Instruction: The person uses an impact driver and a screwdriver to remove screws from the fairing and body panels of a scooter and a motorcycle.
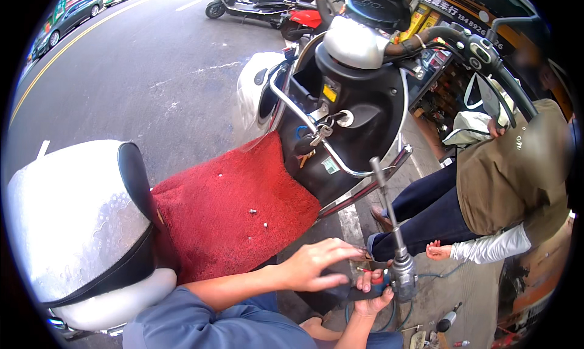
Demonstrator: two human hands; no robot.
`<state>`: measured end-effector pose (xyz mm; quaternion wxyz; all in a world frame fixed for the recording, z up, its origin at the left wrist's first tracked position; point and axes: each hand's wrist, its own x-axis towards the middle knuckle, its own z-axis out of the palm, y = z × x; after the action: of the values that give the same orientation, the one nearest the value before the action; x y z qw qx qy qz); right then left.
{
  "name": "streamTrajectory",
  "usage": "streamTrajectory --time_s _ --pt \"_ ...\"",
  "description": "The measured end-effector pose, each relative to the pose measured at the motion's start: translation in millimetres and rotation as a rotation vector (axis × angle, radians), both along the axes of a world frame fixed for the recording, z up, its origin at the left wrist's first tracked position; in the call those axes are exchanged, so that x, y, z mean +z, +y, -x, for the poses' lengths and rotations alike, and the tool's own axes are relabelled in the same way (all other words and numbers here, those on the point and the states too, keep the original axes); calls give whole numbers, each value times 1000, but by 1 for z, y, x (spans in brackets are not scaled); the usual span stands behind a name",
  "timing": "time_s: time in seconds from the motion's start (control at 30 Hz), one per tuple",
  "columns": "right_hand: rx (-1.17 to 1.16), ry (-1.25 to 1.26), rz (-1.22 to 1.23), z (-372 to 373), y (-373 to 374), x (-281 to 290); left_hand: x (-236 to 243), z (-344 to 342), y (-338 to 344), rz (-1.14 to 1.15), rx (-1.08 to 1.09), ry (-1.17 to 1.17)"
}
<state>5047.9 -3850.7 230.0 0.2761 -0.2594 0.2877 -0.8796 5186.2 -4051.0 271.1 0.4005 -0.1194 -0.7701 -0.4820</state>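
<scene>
- I have the right hand (369, 300) wrapped around the handle of a grey metal power tool with a long, slim steel shaft (403, 277); red and blue show on the handle between the fingers.
- The tool is held up off the ground, just past the footboard, its shaft pointing upward and leaning slightly left in my view.
- My left hand (316, 266) is empty — fingers stretched out and pointing toward the tool, but apart from it.
- Left of the hands, a red, rough-textured mat (228, 206) covers the footboard of a black scooter with silver trim (371, 100). A few small metal fasteners (253, 211) lie loose on it.
- At the mat's near left side I see the scooter's rounded, silvery-white patterned seat (79, 221).
- A bunch of metal keys (325, 131) hangs at the scooter's front panel, beside a bent chrome bar (292, 103).
- To the right stands another person in an olive-brown jacket and dark blue jeans (496, 172), one hand lowered near the tool — well clear of its shaft.
- Below, on the pavement (480, 282), a thin blue-green hose (433, 275) curves behind the tool; I cannot tell whether they connect.
</scene>
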Motion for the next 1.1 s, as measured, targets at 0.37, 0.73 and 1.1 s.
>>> streamTrajectory --time_s 0.37,0.73,1.1 --pt "-107 398 -145 -84 -75 62 9 -23 22 5 103 209" --pt "-122 751 -399 -95 -61 63 -9 -55 4 -135 36 341" --pt "-90 1363 -567 -88 -58 58 -40 -63 -12 24 334 -86"
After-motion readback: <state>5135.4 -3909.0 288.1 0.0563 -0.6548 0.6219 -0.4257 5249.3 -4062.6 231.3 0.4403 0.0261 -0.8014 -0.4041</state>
